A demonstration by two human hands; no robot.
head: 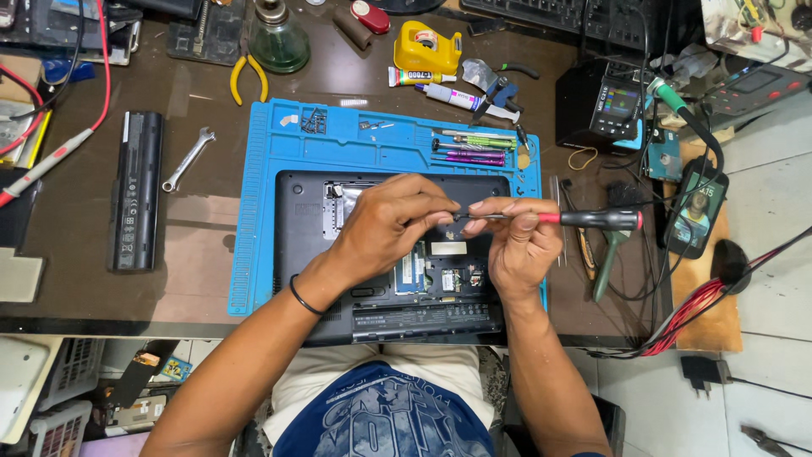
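Laptop battery (135, 191) and a small wrench (188, 158) lie left of the blue repair mat (254, 211). On the mat sits an opened laptop base (296, 245). Above it, the left hand (385, 224) pinches the screwdriver (584, 219) tip, while the right hand (520, 241) grips its shaft, handle pointing right.

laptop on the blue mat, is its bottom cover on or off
Partly off: the laptop lies bottom up, a panel gone, with circuit boards bare below both hands.
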